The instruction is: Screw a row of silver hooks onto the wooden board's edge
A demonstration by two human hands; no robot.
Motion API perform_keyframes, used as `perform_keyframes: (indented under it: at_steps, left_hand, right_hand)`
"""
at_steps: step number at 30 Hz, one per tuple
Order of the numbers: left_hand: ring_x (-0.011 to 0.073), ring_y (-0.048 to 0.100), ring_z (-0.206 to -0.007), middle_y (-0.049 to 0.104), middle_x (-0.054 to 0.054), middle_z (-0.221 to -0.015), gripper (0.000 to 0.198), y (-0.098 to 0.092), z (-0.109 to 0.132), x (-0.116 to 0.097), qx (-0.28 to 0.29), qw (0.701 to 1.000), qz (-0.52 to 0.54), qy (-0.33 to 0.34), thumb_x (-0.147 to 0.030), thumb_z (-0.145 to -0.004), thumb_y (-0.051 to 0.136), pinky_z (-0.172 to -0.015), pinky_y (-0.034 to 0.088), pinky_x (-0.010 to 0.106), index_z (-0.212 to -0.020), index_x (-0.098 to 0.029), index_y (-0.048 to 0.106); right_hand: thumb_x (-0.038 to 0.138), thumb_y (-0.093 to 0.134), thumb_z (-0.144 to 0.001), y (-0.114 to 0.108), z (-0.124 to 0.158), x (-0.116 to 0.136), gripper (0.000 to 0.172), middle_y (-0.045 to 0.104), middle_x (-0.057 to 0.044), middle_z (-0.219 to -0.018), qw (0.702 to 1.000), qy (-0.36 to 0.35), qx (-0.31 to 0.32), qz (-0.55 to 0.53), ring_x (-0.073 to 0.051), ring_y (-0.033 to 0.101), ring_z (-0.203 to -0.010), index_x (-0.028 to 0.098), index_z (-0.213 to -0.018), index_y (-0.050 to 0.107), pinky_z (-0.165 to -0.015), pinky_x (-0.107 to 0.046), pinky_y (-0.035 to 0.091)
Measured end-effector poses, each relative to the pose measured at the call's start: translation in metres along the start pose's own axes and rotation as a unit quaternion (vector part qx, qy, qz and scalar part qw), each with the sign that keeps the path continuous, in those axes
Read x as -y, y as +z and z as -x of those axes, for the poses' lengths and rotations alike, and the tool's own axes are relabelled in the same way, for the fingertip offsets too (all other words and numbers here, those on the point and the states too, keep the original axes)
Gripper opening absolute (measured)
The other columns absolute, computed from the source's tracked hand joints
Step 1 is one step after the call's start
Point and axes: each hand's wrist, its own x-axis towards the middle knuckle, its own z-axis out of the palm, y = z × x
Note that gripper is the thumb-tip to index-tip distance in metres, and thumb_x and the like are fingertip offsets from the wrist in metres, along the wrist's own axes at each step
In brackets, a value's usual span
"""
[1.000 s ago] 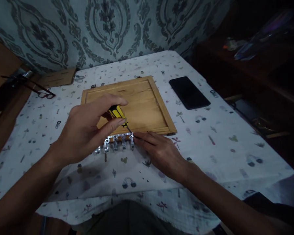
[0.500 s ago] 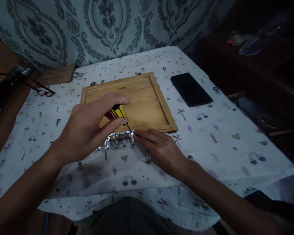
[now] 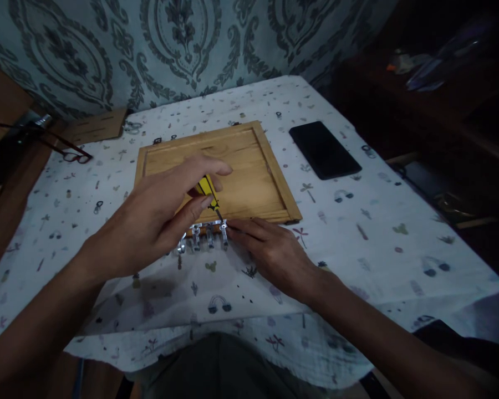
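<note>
L fingers (image 3: pixel 212 164) wider on scrwdrvr (image 3: pixel 208 189)

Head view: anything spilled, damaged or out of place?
No spill or damage visible around the wooden board, metal hooks or screwdriver. One oddity: the red glasses lie at the tablecloth's left edge, temples reaching out past it, perhaps easy to knock.

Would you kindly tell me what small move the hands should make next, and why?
Probably a small turn of the yellow-and-black screwdriver by the left hand, with the right hand steadying the rightmost metal hook: the shaft's tip appears set at that hook's top, along the framed wooden board's near edge.
</note>
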Motion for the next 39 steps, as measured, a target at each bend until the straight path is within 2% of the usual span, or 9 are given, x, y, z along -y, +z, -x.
perform_keyframes:
  at_steps: [8,10,13,16,21,25,29,32,39]
  left_hand:
    - [0.0156,0.057,-0.087,0.057,0.002,-0.091,0.01,0.032,-0.01,-0.014,-0.103,0.972,0.201,-0.065,-0.029,-0.096,0.044,-0.08,0.048,0.035,-0.097,-0.021,0.05]
    - [0.0153,0.053,-0.077,0.052,0.001,-0.08,0.022,0.04,-0.016,-0.015,-0.155,0.947,0.274,-0.068,-0.035,-0.097,0.039,-0.079,0.048,0.036,-0.084,-0.022,0.051]
    - [0.0136,0.044,-0.064,0.043,0.0,-0.068,0.033,0.048,-0.024,-0.014,-0.207,0.881,0.418,-0.076,-0.04,-0.096,0.042,-0.074,0.047,0.035,-0.07,-0.021,0.049]
    - [0.0116,0.038,-0.057,0.039,-0.001,-0.063,0.031,0.049,-0.03,-0.012,-0.19,0.856,0.472,-0.094,-0.035,-0.094,0.046,-0.068,0.044,0.032,-0.067,-0.02,0.05]
    - [0.0126,0.039,-0.052,0.041,-0.005,-0.055,0.009,0.047,-0.029,-0.007,-0.134,0.853,0.497,-0.087,-0.025,-0.093,0.048,-0.067,0.042,0.032,-0.086,-0.021,0.052]
    - [0.0185,0.056,-0.077,0.058,0.003,-0.078,0.012,0.041,-0.023,-0.002,-0.122,0.905,0.401,-0.069,-0.027,-0.094,0.045,-0.077,0.043,0.035,-0.086,-0.022,0.052]
    - [0.0178,0.054,-0.08,0.054,0.004,-0.081,0.024,0.029,-0.018,-0.001,-0.128,0.986,0.102,-0.011,-0.032,-0.097,0.038,-0.071,0.042,0.033,-0.082,-0.021,0.052]
    - [0.0143,0.049,-0.072,0.051,0.002,-0.076,0.021,0.021,-0.016,-0.003,-0.119,0.992,-0.017,0.028,-0.031,-0.095,0.045,-0.064,0.04,0.03,-0.082,-0.02,0.055]
    - [0.0114,0.056,-0.074,0.061,0.001,-0.082,0.005,0.006,-0.013,-0.008,-0.109,0.988,-0.094,0.061,-0.02,-0.09,0.055,-0.066,0.045,0.027,-0.092,-0.018,0.059]
  right_hand:
    - [-0.003,0.043,-0.084,0.002,0.001,0.001,0.039,0.067,-0.011,-0.119,1.0,0.012,0.005,0.001,-0.023,0.064,-0.098,0.011,-0.113,0.065,-0.078,-0.039,0.058]
    - [-0.003,0.044,-0.083,0.001,0.0,0.0,0.039,0.067,-0.011,-0.12,1.0,0.01,0.01,0.004,-0.023,0.064,-0.099,0.011,-0.113,0.065,-0.079,-0.039,0.058]
    - [-0.003,0.044,-0.083,0.0,0.0,0.0,0.039,0.068,-0.01,-0.119,1.0,0.005,0.006,0.012,-0.023,0.065,-0.098,0.012,-0.111,0.066,-0.08,-0.037,0.058]
    - [-0.004,0.043,-0.082,0.0,0.0,0.0,0.04,0.067,-0.01,-0.12,1.0,0.002,0.003,0.01,-0.023,0.064,-0.099,0.011,-0.112,0.066,-0.081,-0.037,0.058]
    - [-0.004,0.045,-0.081,0.0,0.001,0.0,0.04,0.066,-0.011,-0.121,1.0,0.004,0.008,0.003,-0.025,0.064,-0.096,0.009,-0.113,0.065,-0.077,-0.04,0.058]
    - [-0.003,0.046,-0.083,0.0,0.0,0.001,0.037,0.067,-0.011,-0.12,1.0,0.005,0.0,0.009,-0.025,0.064,-0.097,0.01,-0.112,0.065,-0.078,-0.039,0.058]
    - [0.0,0.047,-0.087,0.0,-0.002,0.001,0.033,0.068,-0.01,-0.118,1.0,0.002,-0.003,0.003,-0.024,0.064,-0.097,0.01,-0.112,0.065,-0.079,-0.038,0.057]
    - [0.001,0.047,-0.087,0.002,-0.001,0.0,0.032,0.067,-0.011,-0.119,1.0,0.004,-0.001,0.002,-0.024,0.064,-0.096,0.009,-0.112,0.065,-0.078,-0.039,0.057]
    - [0.002,0.046,-0.088,0.002,0.002,-0.001,0.032,0.067,-0.011,-0.12,1.0,0.003,0.006,0.006,-0.024,0.064,-0.096,0.009,-0.112,0.065,-0.079,-0.038,0.057]
